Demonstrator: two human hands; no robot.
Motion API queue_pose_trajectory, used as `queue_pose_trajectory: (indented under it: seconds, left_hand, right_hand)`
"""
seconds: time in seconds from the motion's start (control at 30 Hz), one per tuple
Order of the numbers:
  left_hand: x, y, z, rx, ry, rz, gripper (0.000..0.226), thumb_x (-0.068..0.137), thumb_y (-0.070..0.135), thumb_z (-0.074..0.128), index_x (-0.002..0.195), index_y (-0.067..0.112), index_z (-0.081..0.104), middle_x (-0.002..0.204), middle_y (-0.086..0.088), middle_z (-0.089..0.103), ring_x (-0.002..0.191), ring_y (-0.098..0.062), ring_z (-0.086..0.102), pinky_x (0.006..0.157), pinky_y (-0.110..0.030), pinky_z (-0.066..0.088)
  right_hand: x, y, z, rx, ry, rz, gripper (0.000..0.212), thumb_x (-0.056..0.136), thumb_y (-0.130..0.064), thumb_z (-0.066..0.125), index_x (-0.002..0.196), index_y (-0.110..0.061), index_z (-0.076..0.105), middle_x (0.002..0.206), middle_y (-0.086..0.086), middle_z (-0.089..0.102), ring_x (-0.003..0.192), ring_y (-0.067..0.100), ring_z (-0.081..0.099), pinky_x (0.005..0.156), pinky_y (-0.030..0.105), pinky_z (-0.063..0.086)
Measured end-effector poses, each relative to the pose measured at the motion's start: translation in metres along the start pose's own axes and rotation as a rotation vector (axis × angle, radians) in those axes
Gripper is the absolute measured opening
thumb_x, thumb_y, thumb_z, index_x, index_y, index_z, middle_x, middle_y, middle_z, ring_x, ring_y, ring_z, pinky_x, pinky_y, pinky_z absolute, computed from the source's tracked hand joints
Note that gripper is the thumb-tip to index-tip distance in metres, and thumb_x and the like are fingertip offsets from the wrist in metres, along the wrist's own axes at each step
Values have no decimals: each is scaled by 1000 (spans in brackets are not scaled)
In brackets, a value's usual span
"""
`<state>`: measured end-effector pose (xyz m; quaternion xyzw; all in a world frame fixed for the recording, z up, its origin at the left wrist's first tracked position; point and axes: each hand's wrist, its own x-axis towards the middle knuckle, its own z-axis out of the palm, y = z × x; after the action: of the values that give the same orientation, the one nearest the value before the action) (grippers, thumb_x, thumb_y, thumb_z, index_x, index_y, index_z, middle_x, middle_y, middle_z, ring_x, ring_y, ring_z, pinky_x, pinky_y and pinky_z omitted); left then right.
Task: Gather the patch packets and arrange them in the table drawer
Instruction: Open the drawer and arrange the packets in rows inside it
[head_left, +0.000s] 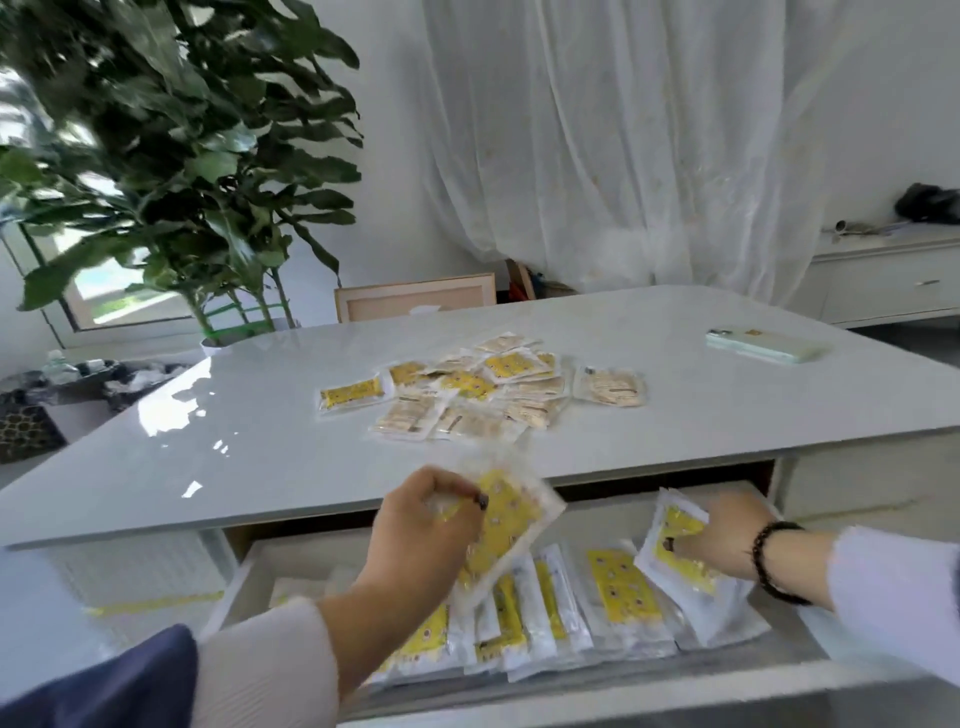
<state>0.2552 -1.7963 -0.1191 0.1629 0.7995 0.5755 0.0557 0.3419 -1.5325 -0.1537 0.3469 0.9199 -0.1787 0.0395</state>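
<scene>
— Holding anything? 
— Your left hand (423, 525) pinches a yellow packet (498, 530) over the drawer (244, 582); your right hand (722, 540) grips another packet (675, 551) inside it.
— Handling? 
— Probably light, slick, floppy; pinch by the sealed edge. More wait in the pile (483, 387) on the table (208, 447).

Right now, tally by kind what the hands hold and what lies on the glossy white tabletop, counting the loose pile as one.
Held yellow plastic patch packets: 2, left packet, right packet
Heap of yellow and beige packets: 1
Pale green phone: 1
Total: 4
</scene>
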Motion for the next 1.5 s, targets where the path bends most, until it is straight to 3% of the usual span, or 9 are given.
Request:
queue_pose_trajectory:
  seconds: [0.1,0.2,0.6,0.73,0.9,1.03,1.17,1.33,1.5]
  left_hand:
    - [-14,-15,17,28,-54,-174,7,81,12,66,81,19,69,61,1,67,49,-13,54,48,-20,43]
    - [-13,-22,26,55,-126,-253,6,80,11,68,82,16,70,65,0,70,54,-15,59,53,-24,47]
    - [19,-18,114,-168,-223,-378,5,84,7,70,86,12,71,75,-5,71,62,-15,65,54,-22,53]
    - [28,-25,120,-206,-266,-428,7,86,4,66,87,7,73,80,-12,73,63,-21,67,53,-24,52]
    - [38,-30,118,-309,-314,-507,12,90,2,59,97,3,69,95,-19,73,64,-21,69,55,-25,57]
    - [41,-30,115,-351,-329,-494,20,89,-5,56,102,5,67,99,-19,73,76,-24,70,70,-30,58]
    - [47,-32,101,-377,-254,-514,24,90,-5,56,113,2,59,102,-20,70,77,-26,69,66,-31,58]
    - [46,-51,60,-391,-122,-472,41,88,-7,58,120,17,50,104,-19,70,85,-34,69,79,-41,55]
    - [48,-60,44,-498,-107,-499,33,92,-9,49,122,5,51,100,-21,71,89,-34,69,84,-42,54]
  right_hand:
    - [5,16,18,116,-7,104,28,87,-42,59,84,-16,51,70,-5,52,72,15,55,50,21,36]
    - [11,27,27,85,-38,142,29,89,-45,54,93,-16,53,71,-3,55,68,15,56,52,22,39]
    - [40,33,30,-79,-141,59,36,96,-42,41,67,-20,40,64,-6,44,53,8,41,46,19,31]
    - [51,39,34,-345,-193,8,38,95,-42,34,101,-15,61,102,4,66,80,18,58,67,26,45]
    - [52,43,32,-441,-105,-68,40,93,-47,35,98,-15,58,85,1,59,78,20,55,70,27,48]
    - [44,36,34,-379,25,-334,49,89,-44,44,132,-20,37,125,7,47,109,25,50,81,35,48]
    - [38,28,45,-436,-138,-421,44,90,-42,44,131,-25,41,125,5,41,119,27,42,92,39,45]
    - [16,1,31,275,95,-488,21,95,-30,48,92,-16,63,92,-5,61,84,12,59,76,21,51]
    - [-3,-44,55,674,-208,-291,20,91,-35,56,90,-18,66,89,2,72,83,19,70,76,36,59]
